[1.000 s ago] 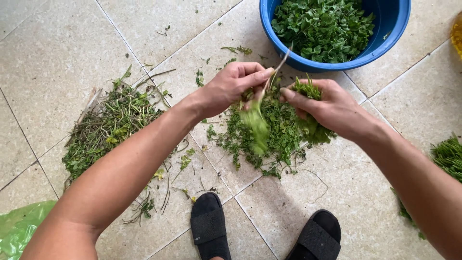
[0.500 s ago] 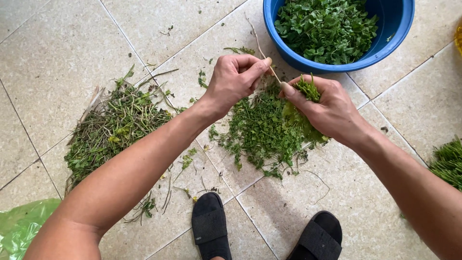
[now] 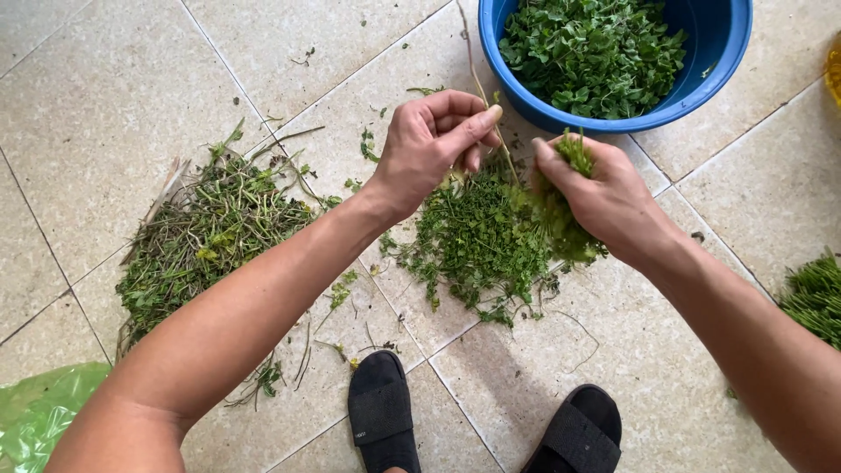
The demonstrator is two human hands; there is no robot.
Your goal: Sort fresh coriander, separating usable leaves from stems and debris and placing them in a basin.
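My left hand point(image 3: 434, 144) pinches a thin bare herb stem point(image 3: 477, 83) between thumb and fingers, the stem running up and away toward the bowl. My right hand point(image 3: 604, 197) is closed around a bunch of stripped green leaves point(image 3: 574, 153), just right of the stem. Below both hands a loose pile of green herb sprigs point(image 3: 477, 241) lies on the tiled floor. A blue plastic bowl point(image 3: 714, 66) at the top right holds a heap of picked leaves point(image 3: 591, 52).
A heap of discarded stems and stalks point(image 3: 206, 236) lies on the floor to the left. A green plastic bag point(image 3: 39, 412) shows at the bottom left corner. More green herbs point(image 3: 815, 293) sit at the right edge. Two black sandals point(image 3: 381, 416) are at the bottom.
The hands have drawn apart along the stem: the left hand holds the stem now bare, and the right hand has gathered the stripped leaves into its fist.
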